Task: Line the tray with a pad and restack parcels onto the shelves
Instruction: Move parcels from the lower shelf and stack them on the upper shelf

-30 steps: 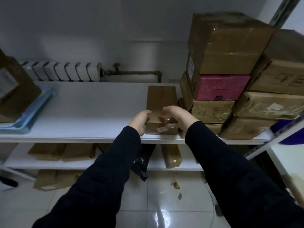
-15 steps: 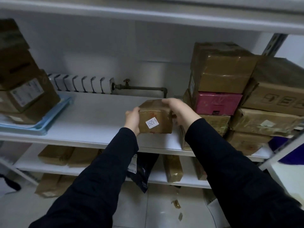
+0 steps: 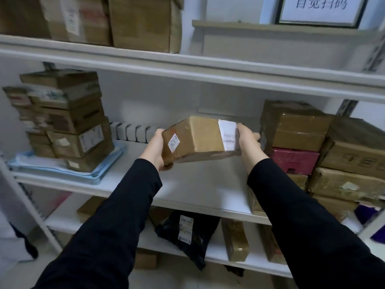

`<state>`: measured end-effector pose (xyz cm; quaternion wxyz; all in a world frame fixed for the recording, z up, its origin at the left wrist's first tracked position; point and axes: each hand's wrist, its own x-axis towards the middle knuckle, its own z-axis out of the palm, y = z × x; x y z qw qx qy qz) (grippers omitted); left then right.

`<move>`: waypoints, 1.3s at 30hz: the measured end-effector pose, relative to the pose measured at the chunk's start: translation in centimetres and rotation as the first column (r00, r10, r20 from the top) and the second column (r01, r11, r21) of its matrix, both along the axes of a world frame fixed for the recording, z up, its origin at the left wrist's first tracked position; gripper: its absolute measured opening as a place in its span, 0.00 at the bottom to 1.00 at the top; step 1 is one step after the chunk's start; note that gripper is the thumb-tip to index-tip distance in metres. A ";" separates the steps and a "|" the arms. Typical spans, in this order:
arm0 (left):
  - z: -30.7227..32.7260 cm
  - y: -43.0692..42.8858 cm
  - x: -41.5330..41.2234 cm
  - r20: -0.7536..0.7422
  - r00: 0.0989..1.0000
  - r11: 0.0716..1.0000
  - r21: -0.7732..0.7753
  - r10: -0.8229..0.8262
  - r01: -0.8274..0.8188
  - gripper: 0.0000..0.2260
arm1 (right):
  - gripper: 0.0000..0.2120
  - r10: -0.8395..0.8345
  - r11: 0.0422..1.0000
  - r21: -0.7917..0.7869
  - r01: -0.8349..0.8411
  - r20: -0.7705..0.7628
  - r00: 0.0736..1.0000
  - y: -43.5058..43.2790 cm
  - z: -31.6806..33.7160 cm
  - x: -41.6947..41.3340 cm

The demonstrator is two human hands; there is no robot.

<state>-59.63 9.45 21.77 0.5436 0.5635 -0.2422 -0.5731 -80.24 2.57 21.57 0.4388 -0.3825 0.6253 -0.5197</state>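
Rightward, pink box (image 3: 294,160) near parcel (image 3: 200,138).

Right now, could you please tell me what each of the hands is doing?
Left hand: grips the cardboard parcel at its left end.
Right hand: grips the same parcel's right end.

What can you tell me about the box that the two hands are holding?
The box is oblong and looks like brown cardboard. A small white sticker with handwritten digits sits on its left end, and a white printed label wraps over its right end. It hangs tilted in the air above the middle shelf, apart from the other parcels. The left hand grips its left end and the right hand grips its right end.
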 end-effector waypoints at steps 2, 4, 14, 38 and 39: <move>0.8 1.1 1.9 0.033 0.999 0.999 -0.033 0.022 -0.021 0.17 | 0.34 -0.037 0.998 -0.040 0.038 0.027 0.999 1.4 1.0 1.3; 1.2 1.7 3.9 0.057 0.998 0.998 -0.053 0.026 -0.023 0.18 | 0.27 -0.014 0.993 -0.116 0.025 0.093 0.996 2.5 1.9 2.3; 6.3 7.2 10.7 -0.112 0.879 0.829 -0.406 -0.463 0.385 0.28 | 0.12 -0.041 0.949 -0.303 0.080 0.135 0.990 8.2 8.6 6.7; 25.5 11.7 10.9 0.060 0.946 0.242 -0.960 -0.318 0.143 0.12 | 0.19 0.238 0.511 -0.859 0.034 0.180 0.955 14.8 24.4 13.0; 26.1 11.7 10.8 0.081 0.950 0.217 -0.964 -0.302 0.151 0.12 | 0.19 0.242 0.503 -0.864 0.024 0.168 0.956 14.7 24.9 13.0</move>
